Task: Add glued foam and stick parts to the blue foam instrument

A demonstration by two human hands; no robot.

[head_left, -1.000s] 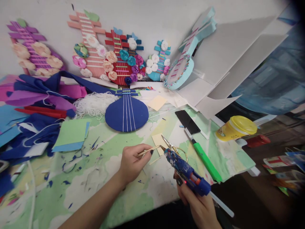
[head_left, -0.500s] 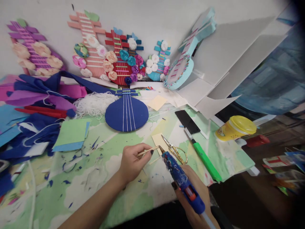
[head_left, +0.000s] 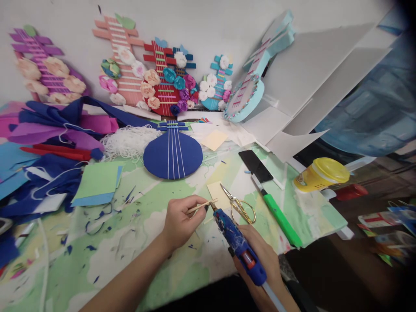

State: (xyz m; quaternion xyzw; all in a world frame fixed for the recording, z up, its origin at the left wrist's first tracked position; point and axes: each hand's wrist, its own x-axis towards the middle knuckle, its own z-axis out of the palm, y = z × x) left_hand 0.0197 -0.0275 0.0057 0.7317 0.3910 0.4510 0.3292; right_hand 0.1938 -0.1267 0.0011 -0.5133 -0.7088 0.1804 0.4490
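Table (head_left: 123, 229) across lower frame. Blue guitar (head_left: 159, 156) on it, center. Glue gun (head_left: 232, 236) lower right of center, right hand (head_left: 261, 253) wrapped round it, some fingers hidden. Left hand (head_left: 182, 221), bottom center, closed in a pinch. Gold scissors (head_left: 239, 209) on table, right of nozzle (head_left: 212, 206). Thin sticks (head_left: 199, 206) in left hand's pinch, tips by nozzle; contact unclear.
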